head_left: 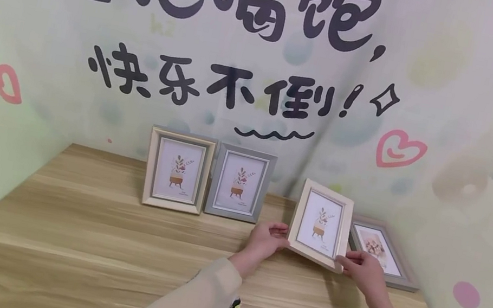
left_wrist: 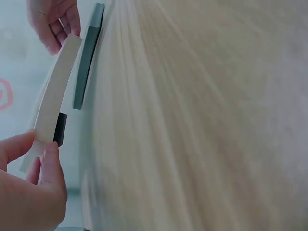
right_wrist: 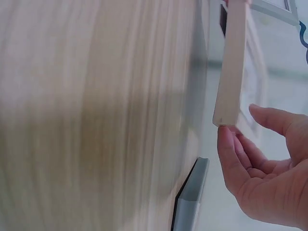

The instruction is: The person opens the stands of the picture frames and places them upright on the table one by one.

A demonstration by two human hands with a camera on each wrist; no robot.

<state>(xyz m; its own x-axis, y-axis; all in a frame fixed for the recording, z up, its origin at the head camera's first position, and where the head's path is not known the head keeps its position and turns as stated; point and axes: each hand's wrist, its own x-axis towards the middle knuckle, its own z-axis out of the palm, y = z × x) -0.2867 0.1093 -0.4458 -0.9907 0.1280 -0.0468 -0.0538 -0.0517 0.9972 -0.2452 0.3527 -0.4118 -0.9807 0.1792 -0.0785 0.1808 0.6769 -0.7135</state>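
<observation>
A cream photo frame (head_left: 321,225) with a plant print is held up off the wooden tabletop, leaning a little to one side. My left hand (head_left: 264,242) pinches its lower left edge; in the left wrist view, that hand's fingers (left_wrist: 54,166) grip the frame's edge close to a dark piece on its back. At the lower right corner my right hand (head_left: 363,271) holds it, the thumb in front and the fingers (right_wrist: 233,159) underneath. Just to the right, a grey-brown photo frame (head_left: 402,283) with a flower picture lies tilted back, partly hidden by the right hand.
Another cream frame (head_left: 150,170) and a grey frame (head_left: 214,181) stand upright side by side along the back wall (head_left: 226,46), which carries large dark lettering. The wooden tabletop (head_left: 77,245) meets side walls at left and right.
</observation>
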